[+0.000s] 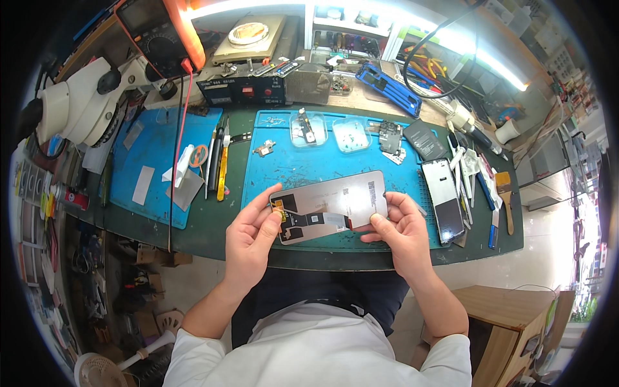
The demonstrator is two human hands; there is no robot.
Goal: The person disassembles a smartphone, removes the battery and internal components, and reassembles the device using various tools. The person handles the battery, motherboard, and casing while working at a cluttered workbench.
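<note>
Between both hands I hold a phone screen panel [329, 201], its silvery back facing up, with black flex parts and a connector toward its left end. My left hand [251, 229] pinches the left short end between thumb and fingers. My right hand [401, 229] grips the right end, thumb on top and fingers at the edge. The panel is held above a blue work mat [271, 169], tilted with its right end farther away. Right of my right hand lies a phone frame [443, 203]. Beyond the panel sit two clear plastic trays [308, 129] with small parts.
A black battery [423, 140] and a phone board cover [391, 137] lie at the back right. Tweezers, tools and a brush [505, 193] crowd the right edge. Left stand a microscope [80, 106], a multimeter [158, 39] and its hanging leads. A blue phone holder [389, 89] leans behind.
</note>
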